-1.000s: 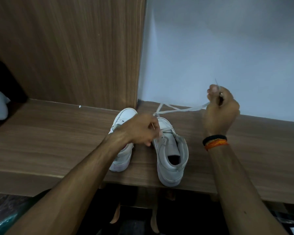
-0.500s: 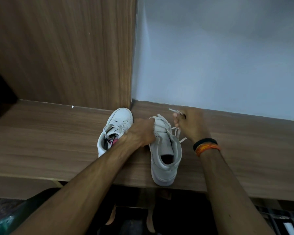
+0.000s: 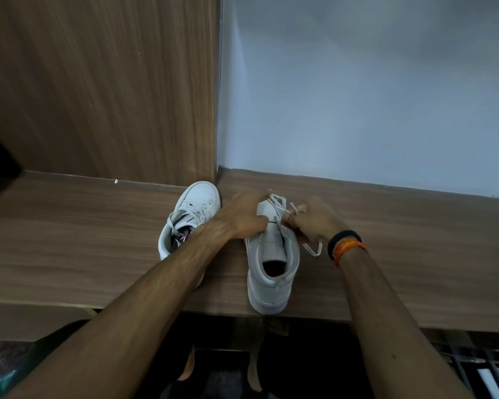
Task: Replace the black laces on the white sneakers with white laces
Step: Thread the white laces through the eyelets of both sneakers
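Observation:
Two white sneakers stand on a wooden shelf (image 3: 69, 254), toes toward the wall. The left sneaker (image 3: 196, 208) is laced in white, and my left forearm crosses its heel. The right sneaker (image 3: 271, 272) has a white lace (image 3: 280, 207) partly threaded near the toe, with a loose end (image 3: 313, 250) lying to its right. My left hand (image 3: 247, 216) grips the front of the right sneaker, thumb on the tongue. My right hand (image 3: 314, 218) pinches the white lace at the sneaker's right eyelets. No black lace is visible.
A wooden side panel (image 3: 98, 82) and a pale wall (image 3: 357, 96) meet just behind the sneakers. The shelf's front edge runs under the right sneaker's heel, which overhangs it slightly. Dark floor and my bare feet (image 3: 254, 375) lie below.
My right hand, which held the lace pulled out high to the right, has come down to the right sneaker's eyelets. The lace now lies slack. My left hand stays on the sneaker's front.

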